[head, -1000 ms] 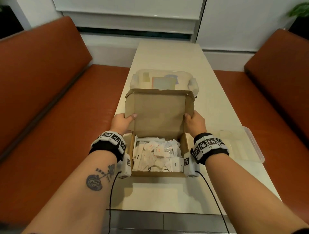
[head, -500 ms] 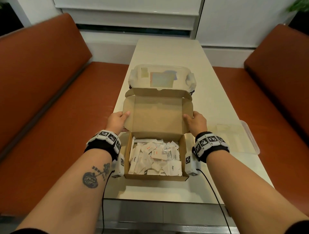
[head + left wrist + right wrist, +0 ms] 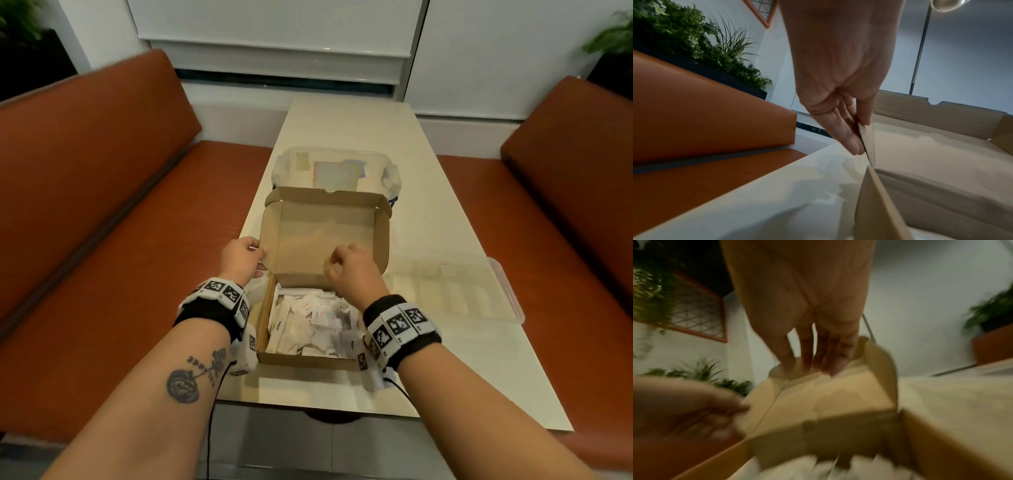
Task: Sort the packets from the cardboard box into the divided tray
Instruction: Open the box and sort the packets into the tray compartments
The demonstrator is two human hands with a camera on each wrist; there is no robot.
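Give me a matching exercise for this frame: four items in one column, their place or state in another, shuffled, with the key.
Items:
1. packets
2. divided tray
3. lidded plastic container
4. left hand

Places or states:
A. beyond the cardboard box, farther from the person
B. piled inside the box
C. pinching the raised lid's side flap
D. right of the box, on the table

Pairs: 1-B, 2-D, 3-A, 4-C

Café or lounge booth — orange padded benches [image 3: 102,178] facing across a narrow pale table [image 3: 346,116], planter greenery [image 3: 701,48] behind
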